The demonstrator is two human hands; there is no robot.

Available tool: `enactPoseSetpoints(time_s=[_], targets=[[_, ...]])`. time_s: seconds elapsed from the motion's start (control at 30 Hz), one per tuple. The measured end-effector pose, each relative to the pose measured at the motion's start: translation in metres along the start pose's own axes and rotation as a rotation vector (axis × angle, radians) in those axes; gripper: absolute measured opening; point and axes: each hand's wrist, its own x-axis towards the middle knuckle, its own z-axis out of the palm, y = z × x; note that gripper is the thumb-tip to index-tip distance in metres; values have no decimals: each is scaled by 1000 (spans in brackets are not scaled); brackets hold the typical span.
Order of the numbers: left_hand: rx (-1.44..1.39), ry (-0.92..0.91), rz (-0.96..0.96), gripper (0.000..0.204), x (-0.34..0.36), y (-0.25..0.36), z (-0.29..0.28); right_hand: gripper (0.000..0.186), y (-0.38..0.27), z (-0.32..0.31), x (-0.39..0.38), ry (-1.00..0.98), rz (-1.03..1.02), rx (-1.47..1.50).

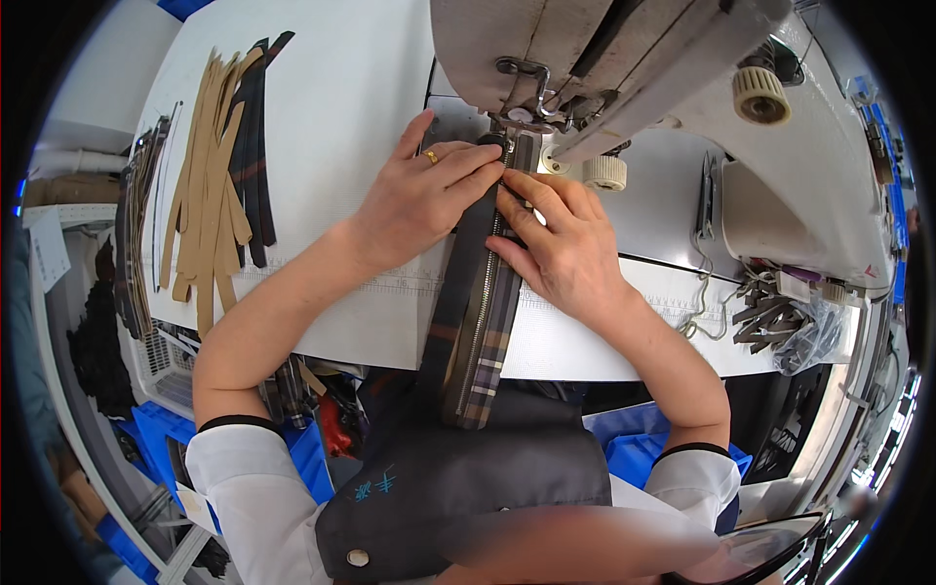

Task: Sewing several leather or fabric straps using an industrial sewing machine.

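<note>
A long zipper point(480, 336) with metal teeth, edged by plaid fabric, runs from under the sewing machine's needle area point(522, 119) toward my lap. A dark fabric strip point(450, 312) lies along its left side. My left hand point(424, 195), with a ring on one finger, grips the strip and zipper just before the needle area. Its little finger sticks out and its thumb is hidden. My right hand point(561, 234) holds the zipper's right edge, fingertips close to the left ones and thumb lower down.
Tan and dark fabric strips point(210, 185) lie at the table's left. Tweezers point(706, 200) rest beside the machine point(819, 127). At right are thread and a heap of dark pieces point(770, 317) with a plastic bag. A white basket point(161, 366) and blue bins point(634, 453) stand below.
</note>
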Motion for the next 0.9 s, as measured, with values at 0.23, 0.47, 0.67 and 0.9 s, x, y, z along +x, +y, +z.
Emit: enactPoseSetpoints(time_s=[0.23,0.47,0.67,0.9], targets=[[39,-9,-16,31,-4,-9,-3,46,-1,0,2,7,3,-1],[1,-44,-52,35,-4,-8,-2,46,-1,-1,2,4,-4,-12],[1,-58,-64,34,-4,-7,-3,47,-2,-1,2,-2,-5,-13],[-16,-70,-71,34,-4,-8,-4,47,-2,-1,1,-10,-13,-24]])
